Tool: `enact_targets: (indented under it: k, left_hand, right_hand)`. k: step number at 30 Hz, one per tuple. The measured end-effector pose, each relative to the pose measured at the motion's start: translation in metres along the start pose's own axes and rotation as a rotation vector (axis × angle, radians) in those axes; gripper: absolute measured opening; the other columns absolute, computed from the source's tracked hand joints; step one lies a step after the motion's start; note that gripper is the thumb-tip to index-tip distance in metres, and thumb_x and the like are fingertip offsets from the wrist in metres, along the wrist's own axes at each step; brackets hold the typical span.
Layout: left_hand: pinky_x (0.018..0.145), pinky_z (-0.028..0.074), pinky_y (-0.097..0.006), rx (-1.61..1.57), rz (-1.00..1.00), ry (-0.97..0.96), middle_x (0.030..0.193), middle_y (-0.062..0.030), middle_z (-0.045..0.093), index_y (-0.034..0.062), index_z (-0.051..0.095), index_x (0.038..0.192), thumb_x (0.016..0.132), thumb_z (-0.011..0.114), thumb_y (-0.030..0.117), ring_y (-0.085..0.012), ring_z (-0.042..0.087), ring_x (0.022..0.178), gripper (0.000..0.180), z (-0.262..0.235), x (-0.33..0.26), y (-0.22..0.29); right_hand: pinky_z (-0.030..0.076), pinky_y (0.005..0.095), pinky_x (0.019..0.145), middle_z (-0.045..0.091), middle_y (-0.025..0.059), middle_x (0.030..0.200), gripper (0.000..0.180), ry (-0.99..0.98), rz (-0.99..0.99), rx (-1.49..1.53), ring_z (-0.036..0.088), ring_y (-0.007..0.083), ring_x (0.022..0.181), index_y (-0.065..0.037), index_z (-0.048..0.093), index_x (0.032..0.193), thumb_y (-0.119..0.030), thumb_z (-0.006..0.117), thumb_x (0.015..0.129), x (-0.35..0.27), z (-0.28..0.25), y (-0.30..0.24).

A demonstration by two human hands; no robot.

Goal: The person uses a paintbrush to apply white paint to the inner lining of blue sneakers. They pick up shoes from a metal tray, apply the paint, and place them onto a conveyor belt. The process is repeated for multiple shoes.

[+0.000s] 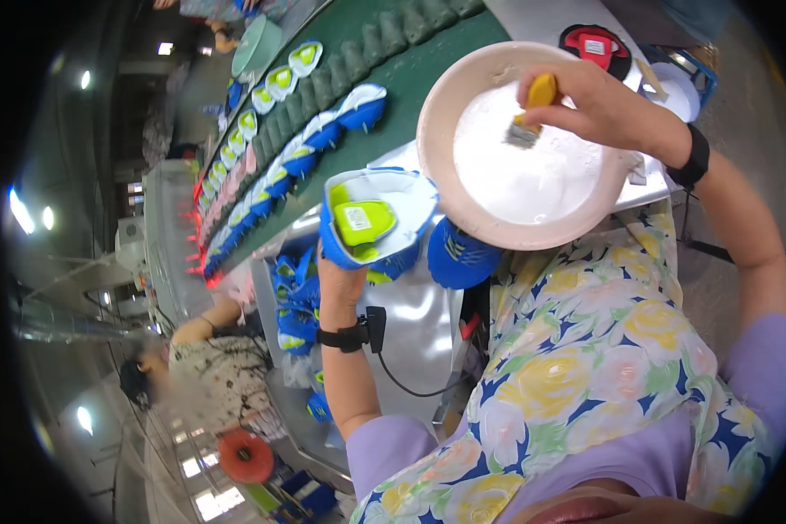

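My left hand holds up a blue shoe upper from beneath, its fingers mostly hidden by it. The upper's white inside and yellow-green tongue with a white label face up. In my right hand is a brush with a yellow handle, gripped with the bristles pointing down. The brush hangs over a pale pink basin holding white liquid. I cannot tell if the bristles touch the liquid. Just below the basin's rim, next to the held upper, sits another blue shoe upper.
A green conveyor belt carries rows of blue-and-white uppers and dark shoe lasts. More blue uppers pile up left of the metal table. Another person works at left. A red-and-black piece lies behind the basin.
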State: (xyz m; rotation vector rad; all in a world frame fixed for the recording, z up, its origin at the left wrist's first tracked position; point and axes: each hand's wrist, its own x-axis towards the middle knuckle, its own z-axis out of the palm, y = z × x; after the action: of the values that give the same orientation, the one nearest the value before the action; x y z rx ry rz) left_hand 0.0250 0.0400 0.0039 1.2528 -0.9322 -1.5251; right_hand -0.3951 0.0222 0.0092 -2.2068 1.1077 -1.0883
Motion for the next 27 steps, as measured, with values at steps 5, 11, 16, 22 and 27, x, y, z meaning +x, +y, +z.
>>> enact_targets:
  k: [5, 11, 16, 22, 27]
  left_hand:
    - [0.09, 0.054, -0.033, 0.199, -0.016, -0.308, 0.116, -0.0079, 0.064, 0.0003, 0.055, 0.127, 0.091, 0.061, 0.011, -0.0188, 0.064, 0.103, 0.038, 0.059, 0.03, 0.004]
    - [0.095, 0.051, -0.034, 0.164, 0.207, -0.345, 0.121, -0.0083, 0.061, 0.0017, 0.051, 0.132, 0.09, 0.061, 0.011, -0.0197, 0.063, 0.108, 0.045, 0.106, 0.047, 0.0]
    - [0.094, 0.053, -0.04, 0.601, 0.806, -0.208, 0.13, -0.0106, 0.057, 0.0061, 0.047, 0.136, 0.094, 0.055, 0.016, -0.0259, 0.061, 0.112, 0.044, 0.102, 0.05, -0.023]
    - [0.097, 0.047, -0.034, 0.343, 0.861, -0.116, 0.124, -0.0091, 0.058, 0.0026, 0.053, 0.129, 0.095, 0.056, 0.011, -0.022, 0.059, 0.11, 0.035, 0.129, 0.05, -0.037]
    - [0.098, 0.044, -0.035, 0.854, 1.286, 0.024, 0.121, -0.0123, 0.057, -0.0029, 0.052, 0.127, 0.09, 0.063, 0.011, -0.0215, 0.056, 0.112, 0.041, 0.135, 0.055, -0.023]
  right_hand:
    - [0.048, 0.0321, 0.065, 0.063, 0.0121, 0.08, 0.022, 0.093, -0.101, 0.199, 0.062, 0.0264, 0.073, -0.003, 0.058, 0.098, -0.021, 0.067, 0.089, 0.024, -0.014, -0.009]
    - [0.048, 0.0288, 0.059, 0.063, 0.0102, 0.079, 0.025, 0.235, -0.096, 0.087, 0.062, 0.0206, 0.067, -0.003, 0.057, 0.093, -0.024, 0.071, 0.088, 0.018, -0.018, -0.005]
    - [0.047, 0.0266, 0.052, 0.062, 0.0127, 0.068, 0.033, 0.403, 0.172, 0.139, 0.061, 0.0187, 0.058, 0.0, 0.057, 0.088, -0.029, 0.073, 0.086, 0.002, -0.013, 0.0]
    - [0.052, 0.0274, 0.053, 0.066, 0.0157, 0.069, 0.04, 0.415, 0.425, 0.486, 0.065, 0.0197, 0.057, 0.005, 0.06, 0.083, -0.034, 0.069, 0.084, -0.008, 0.007, -0.013]
    - [0.052, 0.0249, 0.052, 0.066, 0.0131, 0.071, 0.037, 0.394, 0.487, 0.644, 0.065, 0.0151, 0.057, 0.004, 0.062, 0.086, -0.031, 0.071, 0.085, -0.014, 0.017, -0.021]
